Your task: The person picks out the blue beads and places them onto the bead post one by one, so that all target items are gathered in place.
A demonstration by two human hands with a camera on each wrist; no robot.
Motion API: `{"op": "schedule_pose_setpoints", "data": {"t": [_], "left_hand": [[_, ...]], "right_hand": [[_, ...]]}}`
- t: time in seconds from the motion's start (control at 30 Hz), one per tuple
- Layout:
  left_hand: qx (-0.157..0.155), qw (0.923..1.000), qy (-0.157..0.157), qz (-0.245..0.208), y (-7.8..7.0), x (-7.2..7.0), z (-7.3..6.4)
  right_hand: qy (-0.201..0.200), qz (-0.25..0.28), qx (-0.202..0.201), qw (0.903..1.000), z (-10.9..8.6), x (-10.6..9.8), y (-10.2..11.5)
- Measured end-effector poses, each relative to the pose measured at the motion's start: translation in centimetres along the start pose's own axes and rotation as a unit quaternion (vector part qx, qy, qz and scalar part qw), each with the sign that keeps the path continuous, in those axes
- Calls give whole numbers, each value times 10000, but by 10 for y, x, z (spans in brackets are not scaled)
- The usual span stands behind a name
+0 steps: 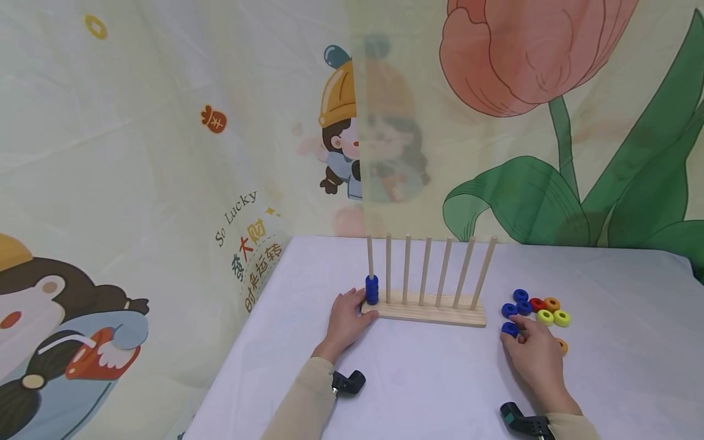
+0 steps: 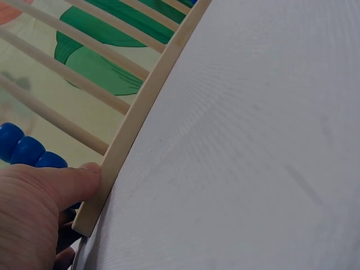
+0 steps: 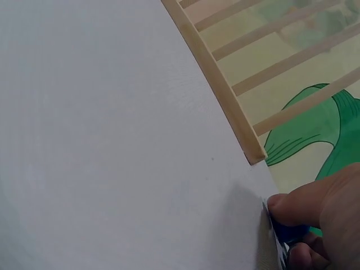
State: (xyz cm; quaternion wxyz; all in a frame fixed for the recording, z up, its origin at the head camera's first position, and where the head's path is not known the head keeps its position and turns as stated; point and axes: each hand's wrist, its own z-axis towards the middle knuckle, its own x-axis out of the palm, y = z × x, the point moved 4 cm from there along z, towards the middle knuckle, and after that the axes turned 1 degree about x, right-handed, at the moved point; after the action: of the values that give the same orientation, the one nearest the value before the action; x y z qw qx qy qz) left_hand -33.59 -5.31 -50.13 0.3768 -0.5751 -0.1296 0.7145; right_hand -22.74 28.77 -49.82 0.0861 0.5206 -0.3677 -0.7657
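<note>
Head cam: R hand (image 1: 538, 355) pinches 1 blue bead (image 1: 509, 330).

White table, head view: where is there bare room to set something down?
The white tabletop is bare between the left hand and right hand, in front of the peg rack, and right of the loose rings. Crowded: just beyond the right hand, where those rings cluster.

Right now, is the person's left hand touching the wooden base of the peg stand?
Touching. The left wrist view shows it: the thumb of the left hand lies against the wooden base near one end, with no gap between.
</note>
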Motion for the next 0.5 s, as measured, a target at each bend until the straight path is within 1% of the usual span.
{"op": "schedule_pose_setpoints", "data": {"t": [0.27,0.4,0.5], "left_hand": [[30,10000,-43,-19,0,0,0],[25,10000,-39,-6,0,0,0],[10,10000,-33,12,0,1,1]], "right_hand": [[163,-48,-42,9998,-2,2,3],[116,-19,48,9999,-2,4,4],[5,67,36,10000,-2,4,4]]}}
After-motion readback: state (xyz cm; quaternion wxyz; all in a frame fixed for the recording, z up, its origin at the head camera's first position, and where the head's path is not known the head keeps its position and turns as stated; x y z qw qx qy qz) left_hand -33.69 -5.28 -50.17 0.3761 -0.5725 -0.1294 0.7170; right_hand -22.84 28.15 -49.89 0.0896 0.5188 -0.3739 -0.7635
